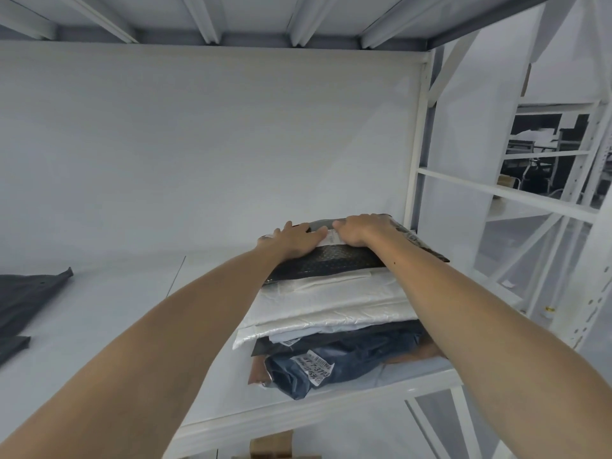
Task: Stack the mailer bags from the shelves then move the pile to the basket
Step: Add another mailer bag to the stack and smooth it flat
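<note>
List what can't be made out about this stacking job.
Head view:
- Basket: out of frame.
- Right hand fingertips: folded under, so its grip on the top black mailer is unclear.
- Grey bag: cut off by the left edge.
- Brown mailer: mostly buried under the pile.

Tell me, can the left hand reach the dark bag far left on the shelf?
Probably yes: only bare shelf lies between the left hand, resting on the pile, and the dark bag.
</note>
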